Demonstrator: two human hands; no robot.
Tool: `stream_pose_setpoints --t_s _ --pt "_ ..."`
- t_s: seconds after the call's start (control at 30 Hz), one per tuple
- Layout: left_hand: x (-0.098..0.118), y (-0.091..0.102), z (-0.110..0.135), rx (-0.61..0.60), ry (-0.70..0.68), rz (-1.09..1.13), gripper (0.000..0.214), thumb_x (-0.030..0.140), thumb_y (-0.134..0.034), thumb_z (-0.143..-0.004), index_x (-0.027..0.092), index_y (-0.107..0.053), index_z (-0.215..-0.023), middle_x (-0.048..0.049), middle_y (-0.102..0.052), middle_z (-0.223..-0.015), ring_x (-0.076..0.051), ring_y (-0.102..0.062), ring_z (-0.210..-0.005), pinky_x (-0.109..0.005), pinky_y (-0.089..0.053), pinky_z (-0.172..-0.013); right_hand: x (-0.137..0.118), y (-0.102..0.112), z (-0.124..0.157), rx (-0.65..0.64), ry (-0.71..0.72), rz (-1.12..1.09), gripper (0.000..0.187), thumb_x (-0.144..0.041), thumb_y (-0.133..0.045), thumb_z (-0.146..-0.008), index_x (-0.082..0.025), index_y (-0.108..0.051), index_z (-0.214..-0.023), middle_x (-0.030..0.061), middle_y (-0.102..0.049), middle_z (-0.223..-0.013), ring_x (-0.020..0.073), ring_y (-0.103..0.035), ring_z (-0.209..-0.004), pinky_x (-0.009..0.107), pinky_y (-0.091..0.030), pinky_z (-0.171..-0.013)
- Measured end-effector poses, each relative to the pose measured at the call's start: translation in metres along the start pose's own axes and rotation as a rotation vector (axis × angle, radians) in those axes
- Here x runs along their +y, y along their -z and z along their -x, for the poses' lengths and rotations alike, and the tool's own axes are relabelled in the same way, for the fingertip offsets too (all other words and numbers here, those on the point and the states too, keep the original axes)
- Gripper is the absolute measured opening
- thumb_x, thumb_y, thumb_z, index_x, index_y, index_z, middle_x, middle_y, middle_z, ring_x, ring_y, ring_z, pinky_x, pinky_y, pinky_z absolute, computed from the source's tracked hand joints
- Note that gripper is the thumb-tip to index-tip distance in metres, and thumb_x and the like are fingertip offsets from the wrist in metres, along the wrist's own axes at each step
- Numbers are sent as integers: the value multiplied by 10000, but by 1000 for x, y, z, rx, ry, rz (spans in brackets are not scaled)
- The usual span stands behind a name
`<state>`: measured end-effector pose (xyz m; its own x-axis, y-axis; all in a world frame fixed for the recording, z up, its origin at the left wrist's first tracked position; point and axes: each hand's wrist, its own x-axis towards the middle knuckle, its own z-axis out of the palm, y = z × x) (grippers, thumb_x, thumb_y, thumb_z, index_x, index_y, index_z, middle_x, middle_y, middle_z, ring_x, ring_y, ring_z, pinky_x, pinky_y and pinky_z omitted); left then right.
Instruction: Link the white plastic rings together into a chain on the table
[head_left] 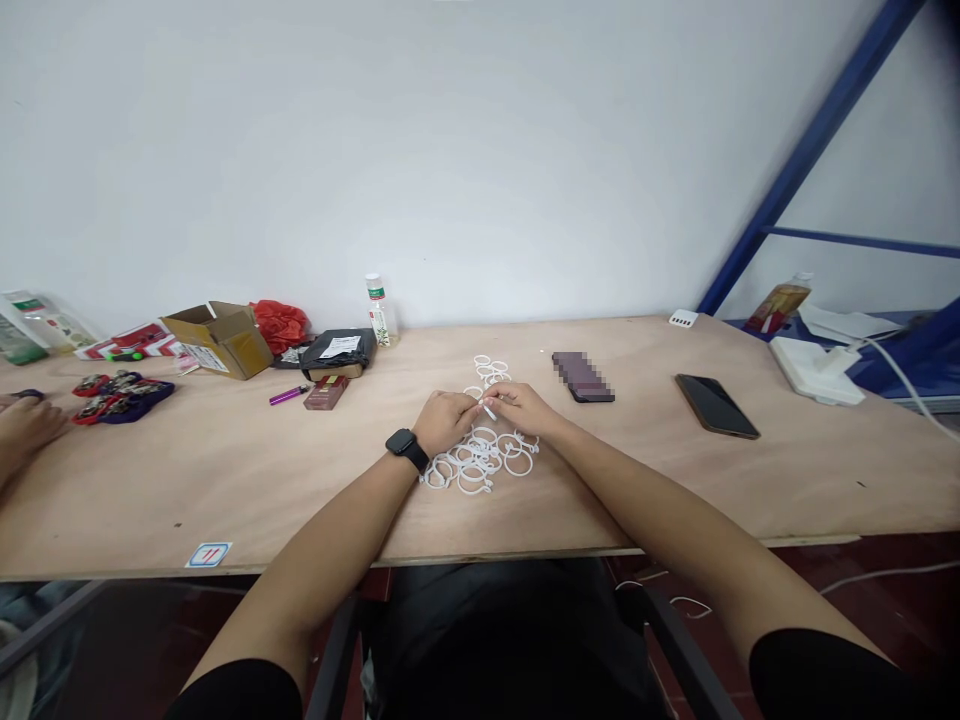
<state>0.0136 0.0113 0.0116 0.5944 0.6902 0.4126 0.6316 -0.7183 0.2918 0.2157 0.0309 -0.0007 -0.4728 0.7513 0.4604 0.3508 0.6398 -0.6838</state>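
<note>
A: What do the hands show?
B: Left hand (448, 422) and right hand (521, 408), fingertips meeting; thumb and fingers of each closed in a pinch on a small white piece (489, 409), its full outline hidden by the fingers.

A: And immediately around them?
B: White rings (474, 462), loosely overlapping on the counter (600, 480), on the near side of both hands; a smaller group just beyond the fingertips. Black watch (406, 447) at the left wrist.

A: Farther out, to the right?
B: Beyond the right hand, a partly pixelated phone (579, 378); farther right, a dark phone (717, 406).

A: To the left?
B: Beyond the left hand, a dark red box (327, 393) beside a purple lighter (288, 396); behind these, a clear bottle (380, 312). Well apart, at far left, another person's hand (30, 430).
</note>
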Motion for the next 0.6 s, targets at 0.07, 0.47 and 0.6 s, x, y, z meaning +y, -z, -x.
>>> stream_pose_setpoints --t_s 0.07,0.47,0.6 --pt "-1 0 0 28 53 34 412 376 -356 -995 179 -646 -780 -31 -669 -737 -141 -587 -692 -257 -393 -681 0 -1 0 41 -11 6 188 -317 -583 -873 -189 -711 -923 48 -712 -917 181 -644 -867 298 -486 -796" --pt "-15 -5 0 -29 280 -55 283 182 -505 -814 232 -715 -997 -49 -702 -1069 -244 -594 -1041 -407 -385 -974 24 5 -6 227 26 390 260 -150 -608 -833 -245 -722 -1047 66 -722 -1032 243 -602 -983 422 -458 -902" --pt "-14 -5 2 -114 325 -110 212 245 -592 -755 234 -723 -921 -69 -694 -1027 -283 -582 -1020 -444 -371 -937 31 12 -7 208 -37 450 291 -136 -607 -822 -220 -710 -1080 85 -703 -1077 246 -596 -1003 415 -452 -907"
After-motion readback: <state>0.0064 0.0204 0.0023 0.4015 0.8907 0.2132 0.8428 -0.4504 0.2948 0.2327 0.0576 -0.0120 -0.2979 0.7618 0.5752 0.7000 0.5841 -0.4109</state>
